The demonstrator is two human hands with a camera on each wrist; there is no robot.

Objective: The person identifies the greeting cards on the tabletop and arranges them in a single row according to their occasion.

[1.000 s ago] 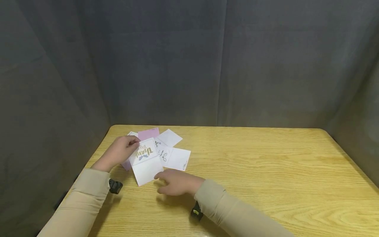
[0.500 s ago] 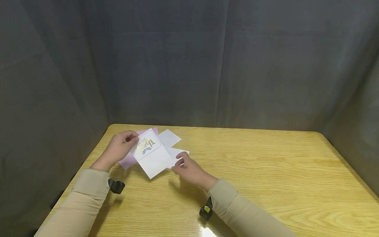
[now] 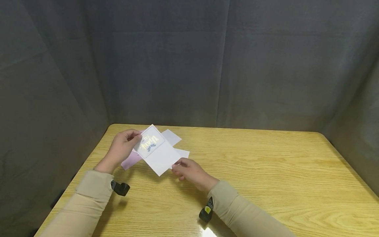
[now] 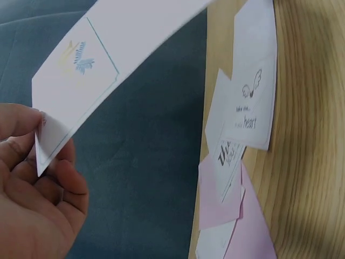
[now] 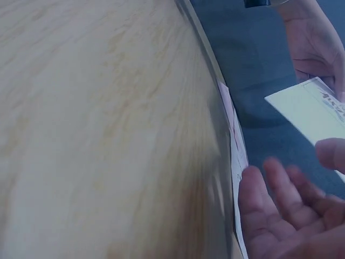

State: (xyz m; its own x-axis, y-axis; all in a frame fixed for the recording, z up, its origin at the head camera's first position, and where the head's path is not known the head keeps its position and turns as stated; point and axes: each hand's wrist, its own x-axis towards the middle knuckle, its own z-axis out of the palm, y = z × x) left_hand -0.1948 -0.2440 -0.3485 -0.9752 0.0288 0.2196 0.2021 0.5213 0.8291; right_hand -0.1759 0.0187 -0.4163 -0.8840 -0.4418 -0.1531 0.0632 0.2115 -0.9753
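Over the far left part of the counter (image 3: 254, 171), the thank-you card (image 3: 161, 158) was held up between a person's two hands, clear of the surface and above a loose spread of other cards. Its printed half, with pale gold lettering and a blue motif, lay toward the left hand (image 3: 122, 148); its blank half slanted toward the right hand (image 3: 192, 172). The left thumb and fingers were clamped together on the card's left corner, as the left wrist view showed plainly. The right hand pinched the near right edge by the thumb, its lower fingers spread apart and off the card; the finger behind was hidden.

Beneath, a white winged-heart card (image 4: 253, 91) overlapped a white card with dark lettering (image 4: 227, 156), which rested partly on a pink card (image 4: 218, 208). A second pink piece (image 4: 252, 234) showed next to these.

Both arms wore beige sleeves (image 3: 93, 189), turned back at the wrists. One small black device (image 3: 120, 188) was strapped at the left wrist, and a black device with a yellow patch (image 3: 206, 212) at the right. Dark cloth (image 3: 165, 65) hung behind the counter.
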